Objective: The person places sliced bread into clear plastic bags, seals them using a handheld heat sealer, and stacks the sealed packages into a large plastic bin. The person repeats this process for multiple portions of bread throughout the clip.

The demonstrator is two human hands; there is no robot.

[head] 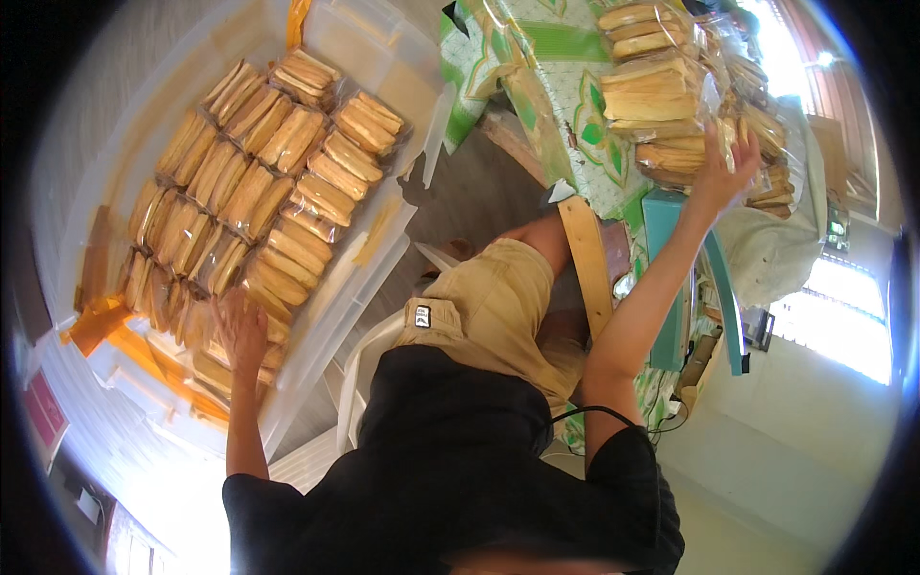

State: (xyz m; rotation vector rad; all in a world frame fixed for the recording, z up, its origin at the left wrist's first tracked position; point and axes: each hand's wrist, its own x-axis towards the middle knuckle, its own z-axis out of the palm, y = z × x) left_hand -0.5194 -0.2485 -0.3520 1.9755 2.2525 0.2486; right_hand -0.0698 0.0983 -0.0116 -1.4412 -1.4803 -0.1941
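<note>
A large translucent plastic bin [402, 251] on the left holds rows of clear plastic packs of flat, tan, stick-like pieces [291, 140], possibly a dried or baked food. My left hand [241, 330] is inside the near end of the bin, fingers spread over the packs there; no pack is plainly gripped. On the right, more clear packs of the same tan pieces [650, 93] lie piled on a table. My right hand [729, 169] reaches into the near side of this pile. Its thumb and fingers are apart around the plastic, and whether they grip a pack is unclear.
A green and white patterned tablecloth [560, 86] covers the table. A teal device with a raised arm [665, 215], apparently an impulse sealer, stands below the pile. Orange tape [154, 359] patches the bin. A wooden bar [586, 266] runs beside my leg. I sit on a white chair [352, 374].
</note>
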